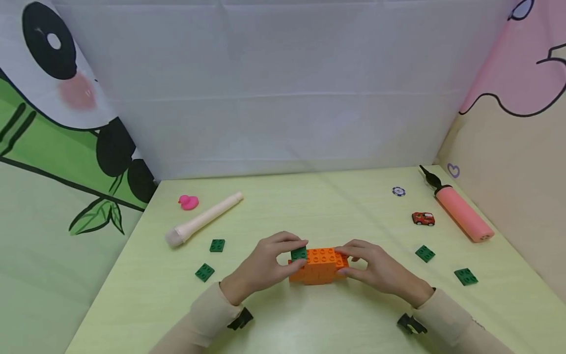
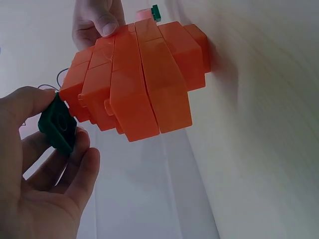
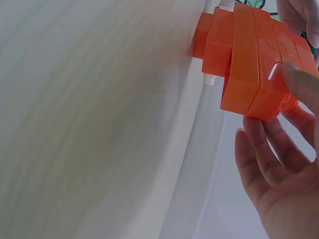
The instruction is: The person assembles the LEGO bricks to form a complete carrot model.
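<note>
A build of stacked orange toy bricks (image 1: 320,265) stands on the table between both hands. My left hand (image 1: 269,259) pinches a green toy brick (image 1: 298,253) between thumb and fingers at the build's left end. In the left wrist view that green brick (image 2: 59,124) is tilted, its hollow underside partly showing, close to the orange bricks (image 2: 134,79); whether they touch I cannot tell. My right hand (image 1: 376,265) grips the build's right end, thumb on the near side and fingers on the far side. In the right wrist view its thumb lies against the orange bricks (image 3: 264,64).
Loose green bricks lie left (image 1: 205,272) and right (image 1: 425,253) of the hands. Farther back left are a pink rubber duck (image 1: 189,202) and a pale microphone-shaped stick (image 1: 205,219). At right lie a red toy car (image 1: 423,219), a round chip (image 1: 398,191) and a pink pump (image 1: 464,214).
</note>
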{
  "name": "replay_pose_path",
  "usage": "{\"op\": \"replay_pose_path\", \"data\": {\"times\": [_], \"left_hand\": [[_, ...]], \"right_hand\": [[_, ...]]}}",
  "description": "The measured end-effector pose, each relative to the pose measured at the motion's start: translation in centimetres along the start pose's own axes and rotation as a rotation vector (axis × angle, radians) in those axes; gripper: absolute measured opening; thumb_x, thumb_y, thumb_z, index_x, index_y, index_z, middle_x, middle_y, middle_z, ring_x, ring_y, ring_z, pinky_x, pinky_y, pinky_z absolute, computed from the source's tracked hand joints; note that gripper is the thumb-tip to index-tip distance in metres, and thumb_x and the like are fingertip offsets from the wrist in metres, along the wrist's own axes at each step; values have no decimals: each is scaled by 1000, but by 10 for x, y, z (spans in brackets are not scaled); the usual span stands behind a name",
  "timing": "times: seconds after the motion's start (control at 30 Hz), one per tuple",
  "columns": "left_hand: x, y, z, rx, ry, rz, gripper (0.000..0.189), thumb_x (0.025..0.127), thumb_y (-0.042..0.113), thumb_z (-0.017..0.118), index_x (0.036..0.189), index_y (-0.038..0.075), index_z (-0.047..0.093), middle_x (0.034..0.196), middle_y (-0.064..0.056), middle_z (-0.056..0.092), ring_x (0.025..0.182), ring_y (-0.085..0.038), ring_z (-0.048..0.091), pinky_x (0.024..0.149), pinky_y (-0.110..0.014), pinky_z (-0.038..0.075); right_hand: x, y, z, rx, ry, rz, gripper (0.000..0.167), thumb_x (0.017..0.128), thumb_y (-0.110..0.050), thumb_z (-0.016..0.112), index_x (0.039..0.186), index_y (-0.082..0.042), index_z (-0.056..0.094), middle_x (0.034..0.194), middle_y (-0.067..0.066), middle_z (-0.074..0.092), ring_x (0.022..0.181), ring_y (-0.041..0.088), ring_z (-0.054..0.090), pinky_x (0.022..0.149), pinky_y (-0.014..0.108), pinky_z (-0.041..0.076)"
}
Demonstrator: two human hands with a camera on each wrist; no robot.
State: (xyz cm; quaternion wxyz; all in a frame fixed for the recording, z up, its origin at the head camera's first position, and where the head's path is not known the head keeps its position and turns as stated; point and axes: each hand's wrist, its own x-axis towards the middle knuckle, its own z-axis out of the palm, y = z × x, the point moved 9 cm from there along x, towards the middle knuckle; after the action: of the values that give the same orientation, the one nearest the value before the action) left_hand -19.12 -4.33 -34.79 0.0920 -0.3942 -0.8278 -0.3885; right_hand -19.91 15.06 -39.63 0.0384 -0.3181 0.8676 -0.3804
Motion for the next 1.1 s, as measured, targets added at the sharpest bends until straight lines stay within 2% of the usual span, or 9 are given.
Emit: {"op": "replay_pose_path", "data": {"times": [0.27,0.47,0.57,0.67,1.0,1.1], "left_hand": [[2,0,7,-14,-53,-28,36,92,21,74,126,9,69,118,-1,65,109,-12,62,91,-24,54],[4,0,9,-30,-96,-60,34,91,18,75,124,9,71,118,-2,66,110,-15,61,89,-32,56],[5,-1,10,-26,-115,-71,33,91,18,75,123,9,71,117,-2,66,108,-14,61,89,-29,56],[6,0,11,-19,-123,-72,33,91,19,74,122,9,72,115,-1,66,106,-12,62,88,-25,55],[6,-1,12,-70,-133,-74,32,92,17,74,122,7,71,116,-2,66,101,-11,63,84,-33,58],[5,-3,12,-59,-148,-84,35,93,22,72,126,10,69,117,0,66,103,-10,62,88,-34,57]], "right_hand": [[1,0,1,-3,9,-8,47,92,-41,70,134,-21,64,118,-11,63,99,7,60,82,30,56],[1,3,2,-1,-4,7,48,92,-43,69,135,-23,63,119,-11,62,100,8,60,83,30,56],[1,3,1,-14,0,13,49,91,-45,69,135,-24,63,119,-11,62,100,8,60,83,29,56],[1,3,1,-21,5,13,49,91,-46,69,135,-24,63,120,-11,62,99,8,60,83,29,56],[1,1,0,-7,11,-7,49,91,-42,70,135,-23,63,119,-11,63,100,7,60,82,28,56],[1,1,1,-8,4,4,49,91,-42,70,135,-23,63,119,-11,63,99,8,60,82,27,56]]}}
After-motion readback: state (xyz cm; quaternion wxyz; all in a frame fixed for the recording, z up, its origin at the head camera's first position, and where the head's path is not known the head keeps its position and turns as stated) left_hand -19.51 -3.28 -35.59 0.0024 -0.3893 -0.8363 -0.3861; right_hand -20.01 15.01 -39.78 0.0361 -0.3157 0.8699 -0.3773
